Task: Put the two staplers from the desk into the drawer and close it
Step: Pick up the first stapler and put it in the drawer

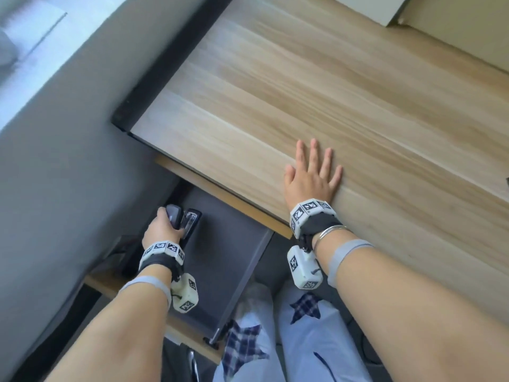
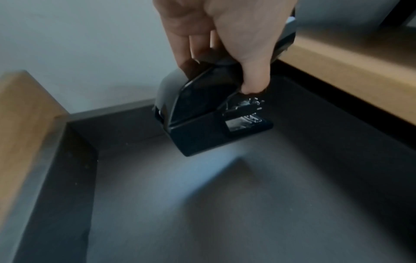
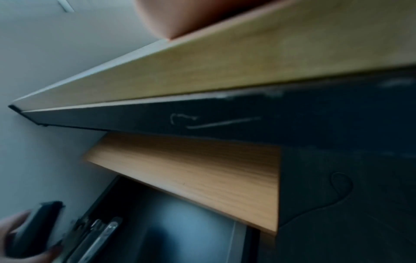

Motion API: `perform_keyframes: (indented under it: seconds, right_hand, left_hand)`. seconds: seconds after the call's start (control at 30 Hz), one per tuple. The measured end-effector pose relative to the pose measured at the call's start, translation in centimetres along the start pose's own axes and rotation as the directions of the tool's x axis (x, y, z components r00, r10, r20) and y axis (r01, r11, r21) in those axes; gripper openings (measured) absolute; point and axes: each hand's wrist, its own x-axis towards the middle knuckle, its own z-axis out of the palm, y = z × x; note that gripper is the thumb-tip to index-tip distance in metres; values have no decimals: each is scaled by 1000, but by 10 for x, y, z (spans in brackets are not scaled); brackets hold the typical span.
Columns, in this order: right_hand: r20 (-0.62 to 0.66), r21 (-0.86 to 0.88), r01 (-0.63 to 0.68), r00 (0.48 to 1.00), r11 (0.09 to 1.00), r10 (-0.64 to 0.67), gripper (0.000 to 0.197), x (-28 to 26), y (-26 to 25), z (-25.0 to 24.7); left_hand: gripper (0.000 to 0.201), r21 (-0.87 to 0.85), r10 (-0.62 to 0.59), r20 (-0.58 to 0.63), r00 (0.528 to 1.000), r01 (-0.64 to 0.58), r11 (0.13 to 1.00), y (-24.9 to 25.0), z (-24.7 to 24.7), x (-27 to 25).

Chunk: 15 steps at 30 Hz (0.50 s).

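The left hand (image 1: 161, 227) is clenched round a black stapler (image 1: 173, 215), thumb on one side and fingers on the other, holding it nose-down over the far left part of the open drawer (image 1: 234, 260). The stapler (image 2: 202, 110) sits directly under the palm, its base hanging open on the hinge, with the grey drawer floor (image 2: 225, 204) below the fingertips; whether it touches yet I cannot tell. It looks rigid, smooth plastic and metal, fairly weighty for its size, so a grip across the body near the hinge seems safest to stop it flapping. Whether one or both staplers are in this hand is unclear. To the right, the right hand (image 1: 312, 175) lies flat and relaxed, fingers spread on the desk (image 1: 330, 92) edge, holding nothing.
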Motion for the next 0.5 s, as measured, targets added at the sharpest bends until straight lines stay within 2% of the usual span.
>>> perform_keyframes:
  seconds: [0.33,0.5]
  right_hand:
    - [-123,-35,6,992,999,-11,60,0,-1,6]
    - [-132,-40,7,991,999,-12,62,0,-1,7]
  left_hand:
    - [53,-73,-34,8,999,34,997,-8,50,43]
    - [60,-60,-38,23,999,40,997,-14,68,53]
